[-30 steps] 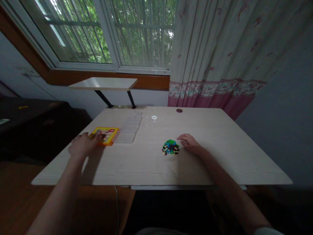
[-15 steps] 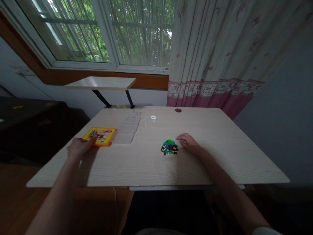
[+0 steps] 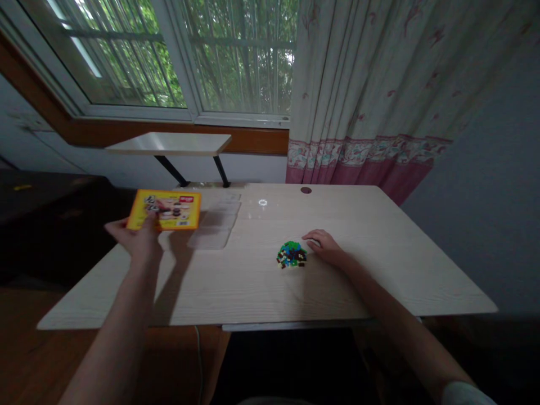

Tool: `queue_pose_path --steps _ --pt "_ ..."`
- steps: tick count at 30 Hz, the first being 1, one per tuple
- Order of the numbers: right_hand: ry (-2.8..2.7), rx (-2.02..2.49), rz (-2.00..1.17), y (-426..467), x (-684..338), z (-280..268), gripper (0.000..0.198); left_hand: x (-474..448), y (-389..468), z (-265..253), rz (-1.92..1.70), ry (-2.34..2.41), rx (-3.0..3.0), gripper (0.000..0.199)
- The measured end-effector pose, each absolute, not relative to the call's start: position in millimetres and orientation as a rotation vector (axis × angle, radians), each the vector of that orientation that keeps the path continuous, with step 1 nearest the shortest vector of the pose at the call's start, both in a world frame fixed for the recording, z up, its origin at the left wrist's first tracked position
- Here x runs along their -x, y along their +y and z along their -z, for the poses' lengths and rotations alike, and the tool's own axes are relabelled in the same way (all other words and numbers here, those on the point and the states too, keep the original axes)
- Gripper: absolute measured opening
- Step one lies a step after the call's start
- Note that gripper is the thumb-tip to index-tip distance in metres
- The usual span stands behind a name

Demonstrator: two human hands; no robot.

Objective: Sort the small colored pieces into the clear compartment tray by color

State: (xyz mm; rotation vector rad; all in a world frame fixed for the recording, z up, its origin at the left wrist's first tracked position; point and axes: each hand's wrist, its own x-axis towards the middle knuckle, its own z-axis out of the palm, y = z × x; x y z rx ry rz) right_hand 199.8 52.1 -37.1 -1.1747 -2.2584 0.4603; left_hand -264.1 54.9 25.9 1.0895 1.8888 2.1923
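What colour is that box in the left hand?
The box is mostly yellow, as the head view shows.

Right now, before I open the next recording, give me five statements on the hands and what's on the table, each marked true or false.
1. The left hand holds the yellow box. True.
2. The box lies flat on the table. False: it is held up, tilted.
3. The right hand is beside the coloured pieces. True.
4. The pieces are inside the clear tray. False: they lie heaped on the table.
5. The right hand grips the box. False: only the left does.
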Motion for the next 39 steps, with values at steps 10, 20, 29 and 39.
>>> queue_pose_path --steps 10,20,29,39 --pt "-2.185 1.039 -0.557 94 -152 24 0.108 62 85 -17 -1.842 1.226 -0.932 0.039" --pt "-2.082 1.036 -0.389 125 -131 33 0.095 57 110 24 -1.745 1.260 -0.972 0.044" --pt "-2.172 1.119 -0.293 123 -138 39 0.086 95 94 25 -1.329 1.584 -1.988 0.066" --pt "-2.327 1.200 -0.213 122 -139 41 0.081 103 97 31 -0.965 1.822 -2.206 0.055"
